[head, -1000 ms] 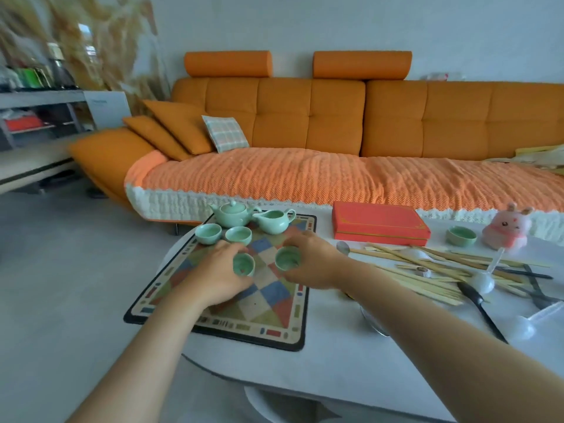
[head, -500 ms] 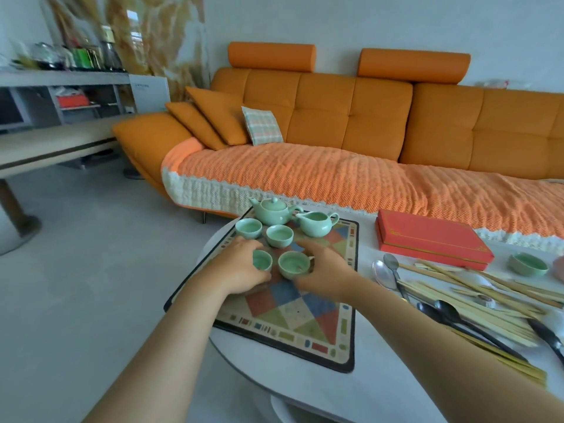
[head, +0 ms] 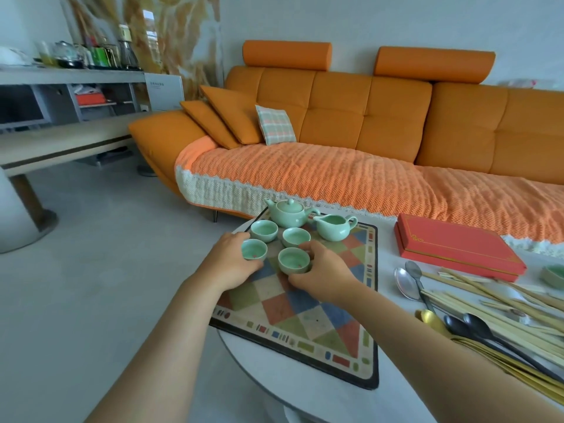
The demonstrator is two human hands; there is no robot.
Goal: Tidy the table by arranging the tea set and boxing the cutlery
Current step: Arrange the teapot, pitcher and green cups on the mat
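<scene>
On a checkered mat (head: 308, 315) stand a pale green teapot (head: 288, 213), a green pitcher (head: 334, 228) and two green cups (head: 264, 230) (head: 296, 237) behind my hands. My left hand (head: 230, 264) grips a third green cup (head: 254, 249) sitting on the mat. My right hand (head: 320, 274) grips a fourth green cup (head: 293, 260) beside it. A closed red box (head: 454, 247) lies to the right. Wooden chopsticks (head: 488, 300), silver spoons (head: 407, 280) and black spoons (head: 476, 326) lie scattered on the white table (head: 305, 401).
Another green cup (head: 554, 274) sits at the right edge of the table. An orange sofa (head: 366, 132) with a knitted cover runs right behind the table. Grey floor and a low bench (head: 61, 141) lie to the left.
Both hands have carried their cups forward on the mat, up to the two cups at the back. The camera has swung left and closer.
</scene>
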